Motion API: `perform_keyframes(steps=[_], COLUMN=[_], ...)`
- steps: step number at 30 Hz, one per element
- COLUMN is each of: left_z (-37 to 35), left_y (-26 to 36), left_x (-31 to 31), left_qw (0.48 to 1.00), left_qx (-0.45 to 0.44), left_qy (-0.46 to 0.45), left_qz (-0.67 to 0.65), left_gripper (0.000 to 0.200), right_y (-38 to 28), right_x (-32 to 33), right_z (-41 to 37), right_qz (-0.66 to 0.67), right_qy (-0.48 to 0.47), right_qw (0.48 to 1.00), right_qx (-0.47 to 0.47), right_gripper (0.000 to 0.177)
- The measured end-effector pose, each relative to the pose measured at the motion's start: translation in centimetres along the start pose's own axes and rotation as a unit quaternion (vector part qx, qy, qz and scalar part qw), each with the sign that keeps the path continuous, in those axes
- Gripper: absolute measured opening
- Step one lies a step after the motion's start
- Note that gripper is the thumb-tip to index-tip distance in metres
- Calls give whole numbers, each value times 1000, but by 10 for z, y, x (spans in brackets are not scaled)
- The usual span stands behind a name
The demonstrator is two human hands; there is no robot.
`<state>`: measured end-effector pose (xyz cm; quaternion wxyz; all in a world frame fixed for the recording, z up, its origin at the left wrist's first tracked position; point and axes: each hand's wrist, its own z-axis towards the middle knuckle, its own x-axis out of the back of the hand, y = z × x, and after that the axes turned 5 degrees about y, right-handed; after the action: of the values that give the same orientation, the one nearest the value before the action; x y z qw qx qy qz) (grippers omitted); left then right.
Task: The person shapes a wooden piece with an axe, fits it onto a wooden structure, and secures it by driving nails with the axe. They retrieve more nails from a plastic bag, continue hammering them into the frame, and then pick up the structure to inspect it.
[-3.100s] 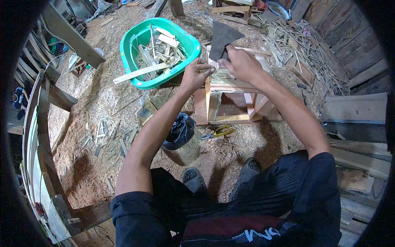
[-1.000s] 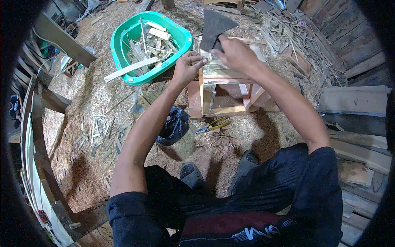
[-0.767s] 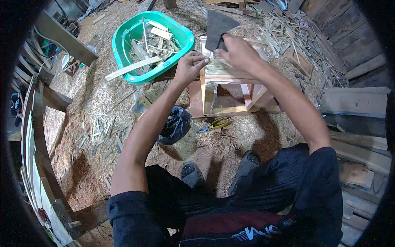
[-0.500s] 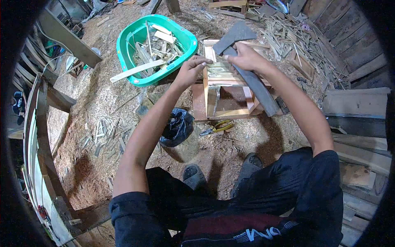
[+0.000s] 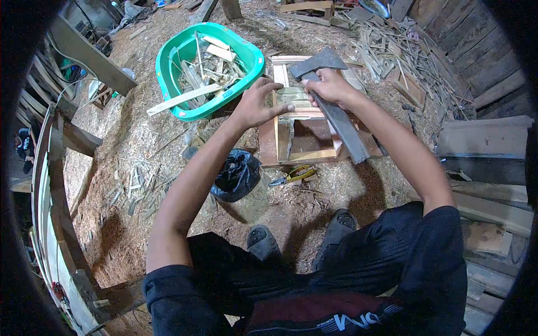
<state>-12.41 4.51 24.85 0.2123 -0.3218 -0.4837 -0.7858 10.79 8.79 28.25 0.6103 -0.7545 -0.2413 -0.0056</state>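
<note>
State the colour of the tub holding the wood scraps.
Green tub, shown best in the head view.

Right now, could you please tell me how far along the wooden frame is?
The wooden frame looks joined, with slats across its top. The right hand holds the axe over it; the left hand is open. The near side is uncovered, so closing it may be left.

"What's the axe (image 5: 344, 131) like?"
"Dark gray. Its head (image 5: 318, 63) is just past the right grip (image 5: 332, 88), and its handle (image 5: 353, 144) slants back."
"And the wooden frame (image 5: 307, 113)?"
"Pale, with a big gap, below the grip."
</note>
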Motion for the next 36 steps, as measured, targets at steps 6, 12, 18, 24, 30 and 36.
perform_keyframes(steps=[6, 12, 18, 24, 30, 36], left_z=[-12, -18, -19, -20, -21, -19], left_y=[21, 7, 5, 7, 6, 0], left_x=[0, -15, -15, -13, -14, -19], left_qw=[992, 999, 994, 984, 980, 979], left_qx=[-20, -20, -45, -87, -102, -112], left_qy=[-42, 25, 36, 55, 66, 77], left_qz=[117, 42, 90, 148, 157, 154], left_gripper=[109, 106, 103, 102, 100, 101], right_y=[4, -4, -29, -25, -35, -33], right_x=[0, 2, 11, -4, -13, -6], right_z=[6, -1, -3, -10, -20, -13], right_qz=[-26, -10, -322, -404, -409, -379], right_qy=[-19, -13, 50, 84, 85, 112], right_qw=[999, 999, 913, 850, 869, 860], right_qx=[10, 31, 244, 327, 267, 321], right_gripper=[20, 30, 44, 46, 44, 33])
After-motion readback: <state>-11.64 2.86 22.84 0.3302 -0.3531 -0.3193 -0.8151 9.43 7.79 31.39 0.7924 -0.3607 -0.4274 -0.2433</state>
